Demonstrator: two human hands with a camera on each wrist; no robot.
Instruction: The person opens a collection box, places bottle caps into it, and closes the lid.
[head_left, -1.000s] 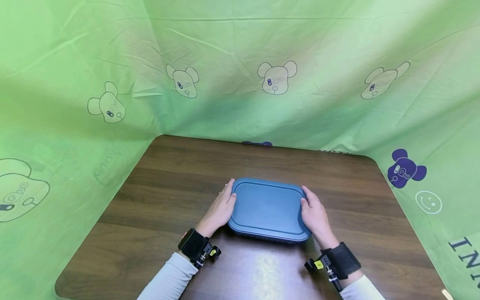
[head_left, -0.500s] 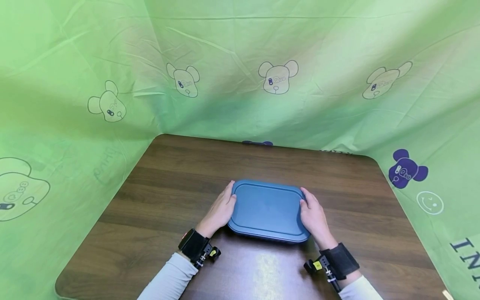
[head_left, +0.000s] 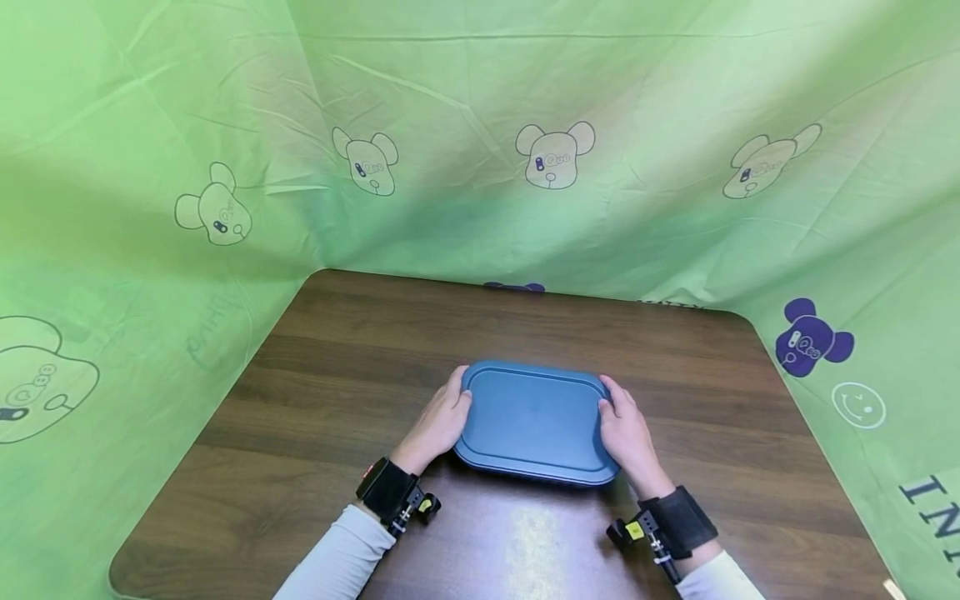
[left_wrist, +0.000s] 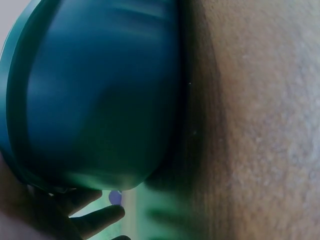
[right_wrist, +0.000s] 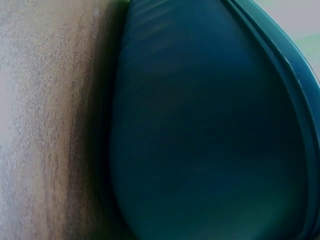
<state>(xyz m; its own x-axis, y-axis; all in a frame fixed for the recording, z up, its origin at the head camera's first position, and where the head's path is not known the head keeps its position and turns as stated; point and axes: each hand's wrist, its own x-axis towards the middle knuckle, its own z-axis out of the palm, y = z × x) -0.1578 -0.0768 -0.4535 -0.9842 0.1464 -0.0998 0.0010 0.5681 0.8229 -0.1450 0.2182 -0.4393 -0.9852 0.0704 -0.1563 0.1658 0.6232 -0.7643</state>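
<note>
A blue rectangular plastic box with a lid sits on the table, held between both hands. At its left end is my left hand, thumb along the lid's rim and fingers down the side. My right hand grips the opposite end in much the same way. In the left wrist view the box's smooth side wall fills the left half, and a few fingers show below the rim. Only the box wall and the lid edge appear in the right wrist view; that hand is out of frame. The contents are hidden.
The dark wooden table has rounded corners and spreads out around the box. Green cloth printed with bear heads hangs behind it and along both sides. Black straps with small cameras circle both wrists.
The box has shifted very slightly to the left and nearer to me, and the right hand has moved with it. Both hands keep about the same hold.
</note>
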